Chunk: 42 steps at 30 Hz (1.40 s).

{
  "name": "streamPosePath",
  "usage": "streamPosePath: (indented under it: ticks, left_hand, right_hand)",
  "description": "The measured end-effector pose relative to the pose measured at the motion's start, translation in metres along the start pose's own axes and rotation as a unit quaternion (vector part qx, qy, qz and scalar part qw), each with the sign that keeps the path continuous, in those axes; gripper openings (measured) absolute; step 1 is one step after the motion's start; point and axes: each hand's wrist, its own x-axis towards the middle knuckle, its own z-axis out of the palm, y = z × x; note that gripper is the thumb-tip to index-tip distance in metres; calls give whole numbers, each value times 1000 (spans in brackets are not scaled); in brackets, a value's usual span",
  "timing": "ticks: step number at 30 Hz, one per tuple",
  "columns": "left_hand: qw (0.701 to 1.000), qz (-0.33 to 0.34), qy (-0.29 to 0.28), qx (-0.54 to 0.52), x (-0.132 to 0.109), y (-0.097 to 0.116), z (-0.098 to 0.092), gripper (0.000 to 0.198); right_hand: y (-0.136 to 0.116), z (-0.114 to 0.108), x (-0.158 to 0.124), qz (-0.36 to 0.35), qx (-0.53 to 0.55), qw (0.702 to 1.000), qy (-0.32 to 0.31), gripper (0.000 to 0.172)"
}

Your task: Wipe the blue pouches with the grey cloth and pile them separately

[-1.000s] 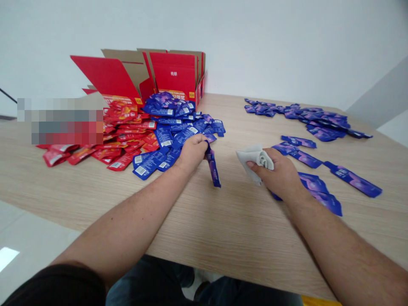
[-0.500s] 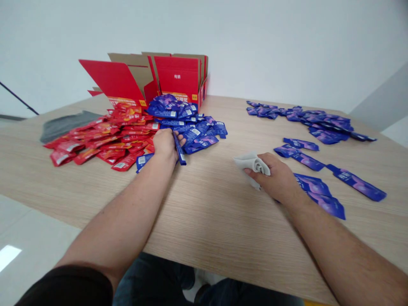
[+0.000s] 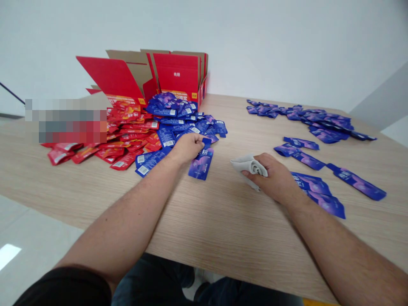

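My left hand (image 3: 188,148) pinches the upper end of a blue-purple sachet (image 3: 200,165), whose printed front faces up towards me. Just behind that hand lies a heap of blue sachets (image 3: 178,114), several with white barcode labels showing. A folded white cloth (image 3: 250,165) is gripped in my right hand (image 3: 274,176), above the table's middle. Close to the right wrist, partly covered by it, are blue-purple sachets (image 3: 325,204) lying flat.
Red sachets (image 3: 127,136) form a heap at the left. Open red cardboard boxes (image 3: 177,72) stand behind the heaps. On the wooden table (image 3: 223,238), a long pile of blue-purple sachets (image 3: 331,121) lies at the back right, with single sachets (image 3: 358,182) nearer. A blurred patch covers part of the left side.
My left hand has moved right and slightly nearer, away from the blue heap, and the sachet in it has turned from edge-on to front face up. My right hand with the cloth has barely moved.
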Motion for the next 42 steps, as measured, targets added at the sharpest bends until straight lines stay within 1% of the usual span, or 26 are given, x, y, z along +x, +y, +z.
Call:
streamPosePath:
  ticks: [3,5,7,9,11,13,14,16,17,18,20,21,22,24,26,27,29,30,34,38,40,42]
  left_hand:
    - [993,7,-54,107,-7,6,-2,11]
    - [987,9,-68,145,-9,8,-1,12]
    - [982,25,-78,171,-8,7,-1,11]
    - [972,51,-75,216,-4,4,0,9]
    - [960,75,-58,265,-1,0,0,6]
    - [954,88,-31,285,1,-2,1,3]
    - [955,98,-16,278,1,-2,1,2]
    - [965,125,32,229,1,0,0,1]
    - [972,131,63,185,2,1,-1,2]
    - [979,125,99,129,3,2,-2,2]
    - [980,73,183,1,7,3,-5,3]
    - [972,34,225,-65,11,2,-7,4]
    - [956,-6,263,-130,15,1,-10,7]
    - [913,-75,313,-251,22,-3,-16,13]
    - [868,-128,331,-348,28,-8,-21,21]
    - [848,-144,336,-384,30,-9,-23,24]
    - [823,-158,345,-423,32,-12,-25,31]
    - [818,-160,346,-430,32,-13,-25,34]
    - [827,-137,327,-436,31,-13,-23,38]
    - [841,-109,329,-416,28,-8,-21,34]
    - [858,-90,332,-381,25,-2,-17,34]
    - [886,-63,312,-337,20,3,-9,34]
  right_hand:
    - [0,0,0,-2,2,1000,-3,18]
    - [1,1,0,-6,1,1000,-5,18]
    - [2,1,0,-12,-1,1000,-5,17]
    - [3,2,0,-15,-4,1000,-6,17]
    - [5,3,-1,-16,-7,1000,-9,17]
    - [5,3,-1,-15,-8,1000,-11,18]
    - [6,3,-1,-14,-9,1000,-12,18]
    - [5,3,-1,-15,-11,1000,-13,17]
    - [5,3,-1,-16,-12,1000,-13,16]
    - [5,3,0,-17,-13,1000,-14,16]
    - [5,3,0,-21,-16,1000,-16,14]
    - [5,3,0,-22,-17,999,-17,14]
    - [5,3,0,-24,-18,999,-19,14]
    - [5,4,-1,-25,-16,999,-24,13]
    - [5,4,-1,-26,-13,999,-30,13]
    - [4,4,-1,-27,-11,999,-32,13]
    - [4,4,-1,-26,-10,999,-35,13]
    - [3,4,-1,-26,-11,999,-36,13]
    - [1,3,-1,-27,-14,999,-38,12]
    - [2,3,0,-29,-22,998,-44,11]
    - [2,3,0,-29,-25,998,-43,11]
    - [1,3,-1,-28,-28,998,-43,12]
